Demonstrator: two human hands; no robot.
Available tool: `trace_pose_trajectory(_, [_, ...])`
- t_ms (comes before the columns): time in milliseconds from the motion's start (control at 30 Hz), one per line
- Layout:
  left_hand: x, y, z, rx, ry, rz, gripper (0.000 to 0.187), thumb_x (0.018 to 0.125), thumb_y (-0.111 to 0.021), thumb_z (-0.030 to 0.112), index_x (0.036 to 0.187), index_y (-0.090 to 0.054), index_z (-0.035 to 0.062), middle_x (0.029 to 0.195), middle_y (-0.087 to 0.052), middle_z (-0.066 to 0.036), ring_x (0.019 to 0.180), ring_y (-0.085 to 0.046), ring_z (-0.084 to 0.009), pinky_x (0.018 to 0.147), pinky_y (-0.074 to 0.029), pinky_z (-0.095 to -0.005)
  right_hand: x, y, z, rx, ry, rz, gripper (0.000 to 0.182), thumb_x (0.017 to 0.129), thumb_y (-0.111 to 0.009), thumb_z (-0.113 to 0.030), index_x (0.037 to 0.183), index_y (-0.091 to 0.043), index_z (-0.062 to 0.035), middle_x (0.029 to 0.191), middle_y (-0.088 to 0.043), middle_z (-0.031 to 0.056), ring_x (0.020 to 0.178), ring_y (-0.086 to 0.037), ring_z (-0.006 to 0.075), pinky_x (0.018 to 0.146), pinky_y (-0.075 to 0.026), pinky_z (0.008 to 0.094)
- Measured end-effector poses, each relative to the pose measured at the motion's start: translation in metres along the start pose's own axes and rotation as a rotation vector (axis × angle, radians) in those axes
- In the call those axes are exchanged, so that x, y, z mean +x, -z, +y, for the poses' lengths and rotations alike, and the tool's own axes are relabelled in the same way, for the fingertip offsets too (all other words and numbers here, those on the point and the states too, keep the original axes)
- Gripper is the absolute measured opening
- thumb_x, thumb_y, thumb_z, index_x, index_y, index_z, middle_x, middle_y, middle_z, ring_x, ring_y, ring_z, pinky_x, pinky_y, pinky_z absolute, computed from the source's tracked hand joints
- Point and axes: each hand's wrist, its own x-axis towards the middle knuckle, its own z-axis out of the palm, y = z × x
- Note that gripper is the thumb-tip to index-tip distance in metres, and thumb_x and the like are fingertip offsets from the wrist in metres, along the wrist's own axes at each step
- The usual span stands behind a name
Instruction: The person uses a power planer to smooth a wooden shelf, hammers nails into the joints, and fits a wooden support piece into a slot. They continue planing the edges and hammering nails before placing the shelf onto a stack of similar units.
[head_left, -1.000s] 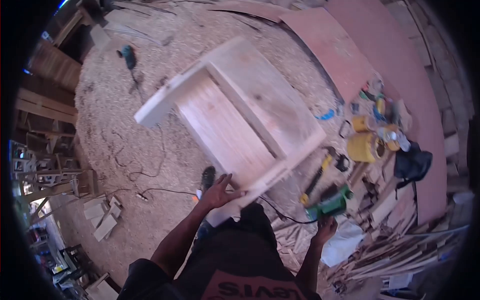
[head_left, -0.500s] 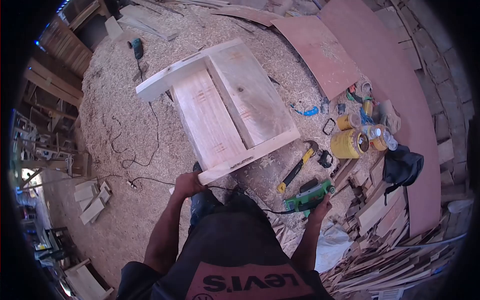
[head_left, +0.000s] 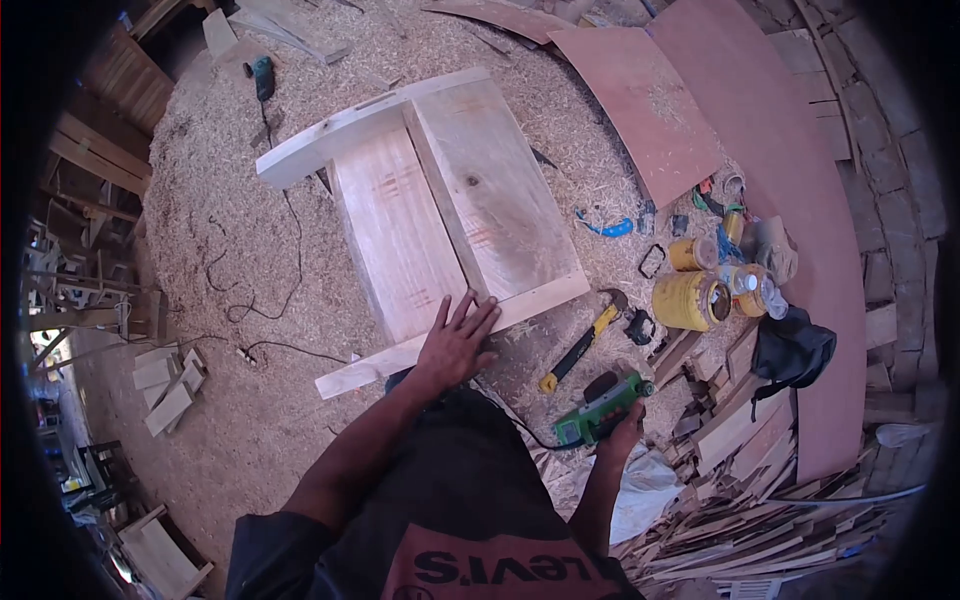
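Note:
A wooden panel piece [head_left: 515, 190] with two wide boards between end rails lies in front of me. My left hand [head_left: 455, 345] rests on its near rail [head_left: 365, 370], fingers spread, the tips reaching the gap between the boards. Off to the right, my right hand [head_left: 626, 432] grips a green corded electric planer [head_left: 602, 408], held apart from the wood. The fingers around its handle are partly hidden. A claw hammer [head_left: 583, 345] with a yellow and black handle lies between the panel piece and the planer.
Wood shavings [head_left: 230, 200] cover the ground. Yellow containers [head_left: 682, 302] and a black bag [head_left: 793, 350] are at the right, near reddish sheets [head_left: 640, 110]. Offcuts [head_left: 735, 430] pile up below them. A teal power tool [head_left: 262, 78] and its cord lie at upper left.
My left hand has let go of the near rail's left end and moved right, now flat on the rail's middle. The planer in my right hand has shifted slightly down and left.

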Motion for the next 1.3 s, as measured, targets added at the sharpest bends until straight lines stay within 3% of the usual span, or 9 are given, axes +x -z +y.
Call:
trace_pose_trajectory(200, [0.013, -0.007, -0.01, 0.065, 0.03, 0.053, 0.077, 0.103, -0.058, 0.053, 0.168, -0.033, 0.0219, 0.176, -0.029, -0.001, 0.163, -0.018, -0.0383, 0.13, -0.012, -0.0661, -0.081, -0.042, -0.053, -0.271, 0.108, -0.082, 0.038, 0.112, -0.056, -0.044, 0.102, -0.062, -0.0082, 0.069, -0.052, -0.0012, 0.053, -0.052, 0.0096, 0.048, -0.044, 0.0265])
trace_pose_trajectory(400, [0.016, -0.006, -0.018, 0.082, 0.156, 0.0, 0.1, 0.089, -0.072, 0.06, 0.169, -0.028, 0.0179, 0.178, -0.023, -0.004, 0.163, -0.018, -0.0395, 0.13, -0.015, -0.0652, -0.103, -0.083, -0.056, -0.505, 0.184, -0.362, 0.025, 0.111, -0.059, -0.03, 0.102, -0.063, -0.0065, 0.067, -0.052, -0.0044, 0.053, -0.049, 0.0056, 0.048, -0.039, 0.0236])
trace_pose_trajectory(533, [0.008, -0.009, -0.029, -0.043, 0.369, 0.094, 0.129, 0.073, -0.081, 0.07, 0.168, -0.023, 0.005, 0.177, -0.019, -0.016, 0.162, -0.018, -0.0434, 0.129, -0.017, -0.0659, -0.095, -0.117, -0.041, -0.745, 0.481, -0.578, 0.036, 0.098, -0.076, -0.028, 0.115, -0.067, 0.002, 0.076, -0.07, 0.013, 0.062, -0.069, 0.0255, 0.056, -0.051, 0.0407])
trace_pose_trajectory(567, [0.007, -0.012, -0.028, -0.011, 0.453, -0.012, 0.133, 0.069, -0.084, 0.07, 0.166, -0.026, -0.001, 0.174, -0.024, -0.025, 0.161, -0.024, -0.0417, 0.129, -0.022, -0.0615, -0.096, -0.125, -0.04, -0.778, 0.426, -0.609, 0.042, 0.095, -0.08, -0.034, 0.112, -0.066, 0.0026, 0.079, -0.07, 0.0221, 0.069, -0.072, 0.0397, 0.062, -0.053, 0.0487])
trace_pose_trajectory(700, [0.007, -0.021, -0.04, -0.208, 0.437, -0.137, 0.117, 0.071, -0.084, 0.061, 0.16, -0.039, -0.0001, 0.15, -0.057, -0.025, 0.138, -0.057, -0.0371, 0.114, -0.047, -0.049, -0.094, -0.158, -0.021, -0.853, 0.51, -0.684, 0.045, 0.096, -0.078, -0.041, 0.105, -0.064, 0.0014, 0.078, -0.068, 0.0254, 0.073, -0.07, 0.0487, 0.064, -0.053, 0.0546])
trace_pose_trajectory(800, [0.01, -0.008, -0.041, -0.256, 0.463, -0.259, 0.109, 0.072, -0.081, 0.059, 0.157, -0.046, 0.0001, 0.128, -0.071, -0.027, 0.114, -0.072, -0.0367, 0.097, -0.059, -0.0462, -0.096, -0.176, -0.019, -0.855, 0.562, -0.678, 0.034, 0.099, -0.077, -0.033, 0.1, -0.065, -0.0004, 0.073, -0.065, 0.0161, 0.064, -0.066, 0.0276, 0.062, -0.051, 0.0434])
trace_pose_trajectory(1000, [0.011, -0.008, -0.039, -0.243, 0.453, -0.266, 0.104, 0.074, -0.081, 0.059, 0.154, -0.049, 0.0007, 0.123, -0.073, -0.024, 0.107, -0.075, -0.0366, 0.089, -0.061, -0.0467, -0.096, -0.198, -0.021, -0.882, 0.592, -0.677, 0.036, 0.101, -0.074, -0.035, 0.102, -0.064, 0.0003, 0.076, -0.065, 0.0182, 0.068, -0.066, 0.0333, 0.066, -0.052, 0.0465])
trace_pose_trajectory(1100, [0.016, -0.001, -0.041, -0.266, 0.445, -0.278, 0.104, 0.075, -0.081, 0.06, 0.154, -0.049, 0.0009, 0.124, -0.073, -0.022, 0.108, -0.074, -0.0372, 0.089, -0.06, -0.0479, -0.095, -0.208, -0.025, -0.865, 0.554, -0.68, 0.042, 0.098, -0.075, -0.041, 0.103, -0.063, -0.0006, 0.078, -0.068, 0.0251, 0.073, -0.07, 0.0477, 0.065, -0.052, 0.055])
trace_pose_trajectory(1300, [0.016, 0.0, -0.042, -0.282, 0.451, -0.318, 0.102, 0.075, -0.081, 0.062, 0.15, -0.05, 0.0006, 0.124, -0.073, -0.021, 0.109, -0.074, -0.0374, 0.089, -0.06, -0.0491, -0.091, -0.235, -0.026, -0.858, 0.619, -0.686, 0.041, 0.099, -0.074, -0.041, 0.103, -0.063, -0.0013, 0.077, -0.068, 0.024, 0.072, -0.07, 0.0467, 0.065, -0.052, 0.0549])
